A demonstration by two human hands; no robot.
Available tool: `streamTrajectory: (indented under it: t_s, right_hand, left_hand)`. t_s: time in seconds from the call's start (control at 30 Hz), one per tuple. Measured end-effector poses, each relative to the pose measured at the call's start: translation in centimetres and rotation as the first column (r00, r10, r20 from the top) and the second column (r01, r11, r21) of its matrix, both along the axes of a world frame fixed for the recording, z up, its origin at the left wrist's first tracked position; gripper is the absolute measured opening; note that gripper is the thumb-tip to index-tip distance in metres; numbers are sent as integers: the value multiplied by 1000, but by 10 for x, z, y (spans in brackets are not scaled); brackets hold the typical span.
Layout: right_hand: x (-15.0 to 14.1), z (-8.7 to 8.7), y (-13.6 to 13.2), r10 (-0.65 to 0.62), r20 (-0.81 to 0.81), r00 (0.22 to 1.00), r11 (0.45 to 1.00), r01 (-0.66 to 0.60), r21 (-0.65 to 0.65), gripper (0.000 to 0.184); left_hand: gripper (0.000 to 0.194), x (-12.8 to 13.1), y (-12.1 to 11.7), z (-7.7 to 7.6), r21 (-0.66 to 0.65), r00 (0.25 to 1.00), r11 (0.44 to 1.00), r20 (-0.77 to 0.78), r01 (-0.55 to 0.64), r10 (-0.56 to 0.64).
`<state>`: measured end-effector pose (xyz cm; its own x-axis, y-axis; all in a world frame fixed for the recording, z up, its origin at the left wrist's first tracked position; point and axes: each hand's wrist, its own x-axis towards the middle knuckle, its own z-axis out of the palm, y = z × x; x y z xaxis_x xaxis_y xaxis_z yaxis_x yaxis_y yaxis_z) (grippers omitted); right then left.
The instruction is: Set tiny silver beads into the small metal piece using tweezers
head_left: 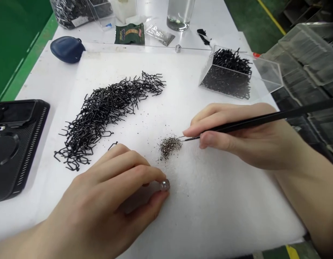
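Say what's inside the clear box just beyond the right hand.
The clear box holds a heap of thin black pieces; the heap's middle and the floor beneath are covered.

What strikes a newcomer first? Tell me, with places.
A curved heap of black forked pieces dominates the left of the white sheet. Near the middle glitters a pile of tiny grains, with black tweezers in the right hand at its edge. Below, the left hand pinches a clear bead.

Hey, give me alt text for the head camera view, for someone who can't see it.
A person's left hand pinches a small clear bead while the right hand aims black tweezers at a scatter of tiny shiny grains on a white sheet. Beyond lie a curved heap of black forked pieces and a clear box holding more black pieces.
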<state>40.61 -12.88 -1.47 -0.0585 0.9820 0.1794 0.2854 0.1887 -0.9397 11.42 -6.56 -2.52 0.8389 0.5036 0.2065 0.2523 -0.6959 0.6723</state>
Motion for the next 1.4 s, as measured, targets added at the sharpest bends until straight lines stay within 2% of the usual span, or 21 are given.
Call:
streamTrajectory:
  t_s: [0.1, 0.23, 0.4, 0.53, 1.1, 1.4]
  right_hand:
    - [1, 2, -1, -44, 69, 997, 999, 46, -29, 3]
    - [-2, 6, -4, -65, 42, 997, 990, 70, -124, 15]
    - [-6, 8, -5, -106, 116, 988, 990, 116, -81, 20]
    - [-7, 4, -6, -101, 106, 989, 993, 108, -57, 23]
    - [-9, 6, -7, -152, 83, 985, 980, 161, -120, 23]
    - [-7, 5, -5, -129, 70, 989, 984, 136, -112, 23]
  left_hand:
    - [14, 1, 0, 2, 28, 1000, 1000, 5, -1, 1]
    - [16, 0, 0, 4, 57, 1000, 998, -3, -2, 2]
    - [14, -1, 0, 5, 59, 1000, 998, -29, -5, 7]
    - [13, 1, 1, 4, 45, 999, 999, -47, -7, 9]
    - [15, 1, 0, 5, 47, 999, 999, -34, 2, 0]
    - [13, 0, -1, 4, 50, 1000, 999, -24, -6, 7]
